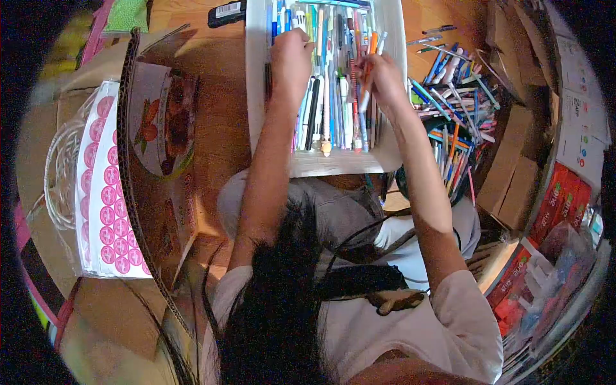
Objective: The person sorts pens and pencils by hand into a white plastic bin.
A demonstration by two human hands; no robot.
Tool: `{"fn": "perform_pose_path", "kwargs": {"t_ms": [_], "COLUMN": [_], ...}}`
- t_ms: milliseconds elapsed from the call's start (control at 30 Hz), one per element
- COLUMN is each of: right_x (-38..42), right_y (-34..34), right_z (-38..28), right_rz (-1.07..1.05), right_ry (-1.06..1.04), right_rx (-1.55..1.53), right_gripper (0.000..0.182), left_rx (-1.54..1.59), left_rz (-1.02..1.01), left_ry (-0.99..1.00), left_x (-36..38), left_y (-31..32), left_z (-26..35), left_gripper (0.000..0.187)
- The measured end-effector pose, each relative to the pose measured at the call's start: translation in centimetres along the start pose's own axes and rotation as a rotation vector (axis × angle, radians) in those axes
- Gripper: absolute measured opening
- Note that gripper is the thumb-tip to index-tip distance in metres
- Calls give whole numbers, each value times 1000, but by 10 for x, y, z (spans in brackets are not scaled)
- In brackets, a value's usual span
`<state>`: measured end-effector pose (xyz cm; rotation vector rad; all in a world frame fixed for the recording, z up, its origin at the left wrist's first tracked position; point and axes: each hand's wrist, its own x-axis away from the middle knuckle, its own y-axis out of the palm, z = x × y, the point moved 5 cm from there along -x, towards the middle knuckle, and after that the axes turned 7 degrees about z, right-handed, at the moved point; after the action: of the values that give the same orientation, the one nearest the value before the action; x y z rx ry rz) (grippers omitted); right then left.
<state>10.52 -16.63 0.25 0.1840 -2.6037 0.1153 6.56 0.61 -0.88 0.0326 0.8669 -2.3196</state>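
Note:
A white tray [333,168] resting by my lap holds rows of pens and markers [319,112]. My left hand [292,59] is over the left side of the rows, its fingers closed and pointing down among the pens; what they grip, if anything, is hidden. On the right side of the tray, my right hand [383,76] is closed around pens, an orange one [373,43] and a pale one [382,40] showing above the fingers. Near the tray's front wall stands a pen with a small figure topper [326,149].
A big heap of loose pens [459,96] lies on the wooden floor to the right, beside cardboard boxes [510,170]. Red boxes [558,202] stand farther right. At left are an open carton [131,128] and sheets of pink round stickers [112,212]. A black labelled item [227,13] lies behind.

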Motion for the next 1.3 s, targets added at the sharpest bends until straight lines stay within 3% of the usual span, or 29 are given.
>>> {"fn": "perform_pose_path", "kwargs": {"t_ms": [133, 267, 333, 400, 533, 667, 767, 867, 1067, 1300], "right_x": [-7, -33, -52, -68, -82, -68, -71, -69, -78, -69], "right_y": [23, 50, 56, 64, 66, 63, 63, 62, 63, 71], "right_z": [-5, -10, -9, -6, -14, -27, -32, -36, -26, -36], "right_rz": [-211, -229, -222, -239, 10, 35, 73, 120, 81, 52], "right_ry": [16, -11, -102, -195, -517, -516, -694, -649, -611, -616], "right_rx": [68, -22, 92, 211, 556, 648, 732, 821, 679, 904], "right_gripper": [21, 24, 19, 18, 34, 38, 39, 35, 37, 36], "left_rx": [82, 154, 235, 226, 233, 240, 217, 274, 333, 110], "left_rz": [62, 162, 156, 162, 179, 156, 165, 191, 181, 3], "left_ry": [-24, -95, -220, -174, -121, -150, -119, -132, -135, -38], "left_x": [-4, -15, -15, -14, -16, -18, -18, -18, -18, -14], "left_y": [-11, -20, -23, -24, -24, -17, -18, -18, -16, -13], "left_z": [9, 4, 1, 2, 2, -9, -8, -9, -11, -1], "left_gripper": [16, 14, 10, 11, 12, 14, 14, 13, 14, 16]}}
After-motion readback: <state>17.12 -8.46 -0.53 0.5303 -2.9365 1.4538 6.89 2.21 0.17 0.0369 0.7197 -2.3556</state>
